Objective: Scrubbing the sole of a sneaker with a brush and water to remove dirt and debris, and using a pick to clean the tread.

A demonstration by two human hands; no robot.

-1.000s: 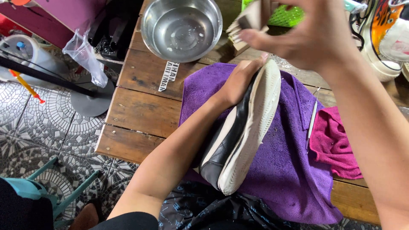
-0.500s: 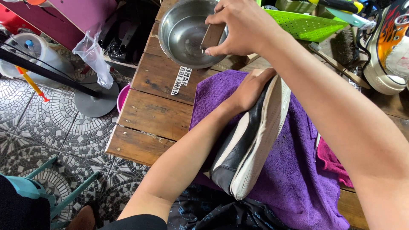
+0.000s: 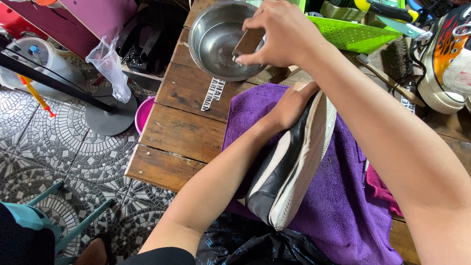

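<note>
- Right hand (image 3: 282,34) grips a small brush (image 3: 248,43) by its wooden back, thumb below and fingers wrapped over the top; the bristle end dips into the steel bowl (image 3: 206,29), which sits just beyond the grip on the wooden table (image 3: 181,132).
- Left hand (image 3: 289,105) is tucked inside the black shoe (image 3: 289,164), fingers hidden in the opening, so I cannot tell how tightly they close; the hand props the shoe from within.
- Shoe lies on its side on a purple towel (image 3: 338,196), white sole rim turned up, just below and nearer than the brush grip.
- Handling, judged: the shoe looks light, upper soft and giving, sole stiffer and rubbery. A hand inside the opening looks like the steadiest hold; a wet sole rim could be slick.
- The brush looks small, rigid and light; pinching the block at its sides seems to suit it.
- Right forearm reaches across the frame from the right, wrist bent down toward the bowl. Left forearm runs up from the lower edge, wrist straight into the shoe.
- Right of the grip: green basket (image 3: 353,34), a second long-handled brush (image 3: 387,78), a light sneaker (image 3: 446,64). Left, on the tiled floor: pink tub (image 3: 144,113).
</note>
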